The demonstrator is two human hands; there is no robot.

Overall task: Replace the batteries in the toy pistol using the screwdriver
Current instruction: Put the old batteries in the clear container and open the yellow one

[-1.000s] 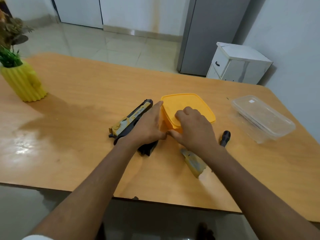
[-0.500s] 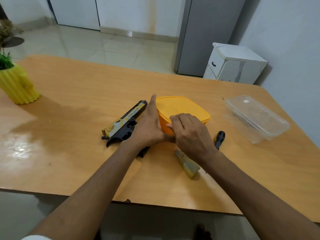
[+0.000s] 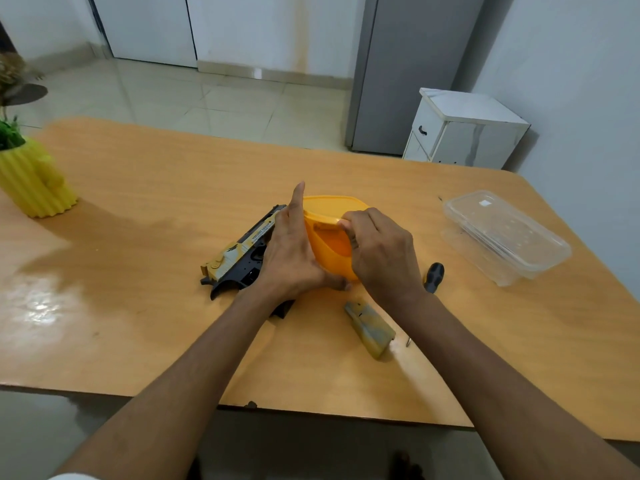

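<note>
An orange plastic box with an orange lid stands at the table's middle. My left hand presses flat against the box's left side, fingers straight, thumb under its near corner. My right hand pinches the lid's near edge, which is lifted off the box rim. The black and yellow toy pistol lies just left of the box, partly under my left hand. Its yellow grip cover lies loose in front. The screwdriver's black handle shows behind my right wrist.
A small screw lies beside the grip cover. A clear plastic container sits upside down at the right. A yellow ribbed plant pot stands at the far left. The table's near edge runs below my forearms.
My right hand moved from the lid's top to its near edge and lifted it off the box. My left hand turned flat against the box's side.
</note>
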